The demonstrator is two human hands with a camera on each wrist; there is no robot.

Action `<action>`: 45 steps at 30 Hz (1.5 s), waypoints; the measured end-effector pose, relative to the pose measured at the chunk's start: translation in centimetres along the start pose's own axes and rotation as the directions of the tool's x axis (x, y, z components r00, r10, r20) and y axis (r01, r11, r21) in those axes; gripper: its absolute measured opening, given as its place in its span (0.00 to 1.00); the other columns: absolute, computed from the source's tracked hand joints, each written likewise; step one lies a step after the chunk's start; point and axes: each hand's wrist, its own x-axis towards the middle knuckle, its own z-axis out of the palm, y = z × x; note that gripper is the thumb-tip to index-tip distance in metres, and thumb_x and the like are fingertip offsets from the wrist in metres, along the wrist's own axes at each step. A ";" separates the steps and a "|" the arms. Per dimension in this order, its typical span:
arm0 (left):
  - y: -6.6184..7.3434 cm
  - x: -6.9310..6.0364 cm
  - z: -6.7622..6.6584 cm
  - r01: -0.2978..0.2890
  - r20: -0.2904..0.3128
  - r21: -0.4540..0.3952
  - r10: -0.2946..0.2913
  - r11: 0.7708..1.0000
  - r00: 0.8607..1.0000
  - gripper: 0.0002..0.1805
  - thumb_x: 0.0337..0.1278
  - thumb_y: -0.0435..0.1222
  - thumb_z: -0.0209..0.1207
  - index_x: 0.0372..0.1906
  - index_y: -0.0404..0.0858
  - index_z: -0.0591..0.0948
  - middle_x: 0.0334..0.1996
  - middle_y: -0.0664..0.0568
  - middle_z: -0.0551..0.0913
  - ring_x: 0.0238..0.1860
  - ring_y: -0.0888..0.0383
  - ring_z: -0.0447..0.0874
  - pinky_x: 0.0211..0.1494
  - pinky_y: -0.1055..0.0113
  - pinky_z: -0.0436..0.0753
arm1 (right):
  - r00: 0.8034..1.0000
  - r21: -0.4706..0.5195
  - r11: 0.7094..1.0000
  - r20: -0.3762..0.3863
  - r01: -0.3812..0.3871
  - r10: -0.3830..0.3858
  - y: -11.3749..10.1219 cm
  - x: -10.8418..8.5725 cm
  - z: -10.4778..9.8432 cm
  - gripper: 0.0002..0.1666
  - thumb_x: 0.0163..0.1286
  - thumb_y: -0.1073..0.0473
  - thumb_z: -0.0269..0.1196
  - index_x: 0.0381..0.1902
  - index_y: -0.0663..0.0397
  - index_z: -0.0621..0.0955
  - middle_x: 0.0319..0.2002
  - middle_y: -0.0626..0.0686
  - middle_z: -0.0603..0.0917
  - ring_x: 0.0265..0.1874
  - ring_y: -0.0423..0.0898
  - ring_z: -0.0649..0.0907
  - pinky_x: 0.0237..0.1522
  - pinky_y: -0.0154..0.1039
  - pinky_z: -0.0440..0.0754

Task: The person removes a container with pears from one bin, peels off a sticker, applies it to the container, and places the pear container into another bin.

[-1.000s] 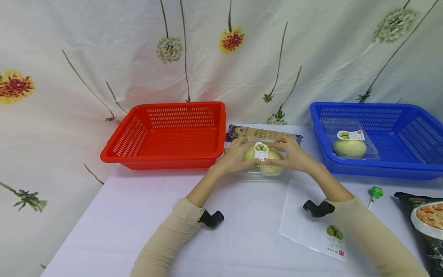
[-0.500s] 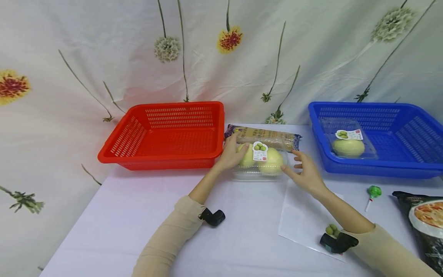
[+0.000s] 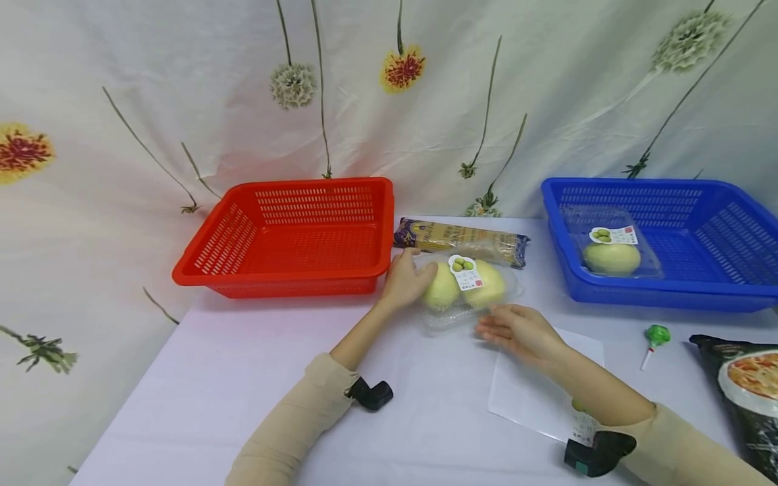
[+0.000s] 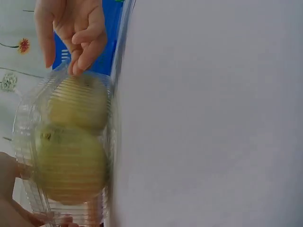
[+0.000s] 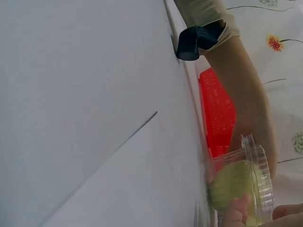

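Observation:
A clear plastic clamshell (image 3: pixel 464 290) holds two round, pale green fruits that look like small melons, under a white label. It stands askew on the white table in the head view. My left hand (image 3: pixel 406 280) grips its left end, the thumb along the near side and some fingers hidden behind; in the left wrist view fingertips (image 4: pixel 71 220) show through the plastic. Around the near right corner, my right hand (image 3: pixel 523 334) has loosely bent fingers that appear to touch the clamshell. The left wrist view shows that hand (image 4: pixel 75 33) at the far end of the clamshell.
A red basket (image 3: pixel 286 277) stands at left; a blue basket (image 3: pixel 675 297) at right contains a similar clamshell (image 3: pixel 614 253). Behind lies a long gold packet (image 3: pixel 462 239). A white sheet (image 3: pixel 529 388), green lollipop (image 3: pixel 657 335) and black food bag (image 3: pixel 750 398) lie nearer.
Both hands were on top of the clamshell; the right then moved off to its right side and now sits at the near corner. The clamshell has turned and shifted slightly nearer.

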 end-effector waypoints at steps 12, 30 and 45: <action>1.8 -3.8 -2.0 0.124 0.341 -0.030 -0.106 0.992 0.934 0.27 0.56 0.48 0.61 0.47 0.28 0.74 0.21 0.47 0.78 0.18 0.58 0.76 0.26 0.68 0.79 | 0.998 -0.043 0.998 -0.039 0.040 -0.042 -1.2 0.2 -1.4 0.40 0.66 0.62 0.59 0.66 0.65 0.50 0.31 0.45 0.75 0.28 0.37 0.73 0.34 0.31 0.74; 7.2 -6.1 -1.4 0.197 0.332 -0.616 0.025 0.763 0.943 0.28 0.53 0.34 0.64 0.53 0.30 0.63 0.25 0.47 0.76 0.16 0.57 0.81 0.33 0.53 0.84 | 0.911 -0.495 0.824 -0.139 0.275 -0.387 -6.5 -2.2 -3.4 0.37 0.71 0.51 0.54 0.71 0.61 0.57 0.55 0.50 0.68 0.48 0.37 0.69 0.42 0.21 0.75; 14.6 -2.1 4.4 0.133 0.292 -0.810 0.197 0.571 0.936 0.26 0.54 0.28 0.62 0.56 0.27 0.67 0.24 0.51 0.77 0.20 0.59 0.81 0.28 0.67 0.84 | 0.869 -0.070 0.924 -0.318 0.376 -0.378 -12.1 -4.2 -10.9 0.39 0.61 0.53 0.65 0.69 0.43 0.65 0.71 0.43 0.55 0.67 0.38 0.58 0.68 0.34 0.53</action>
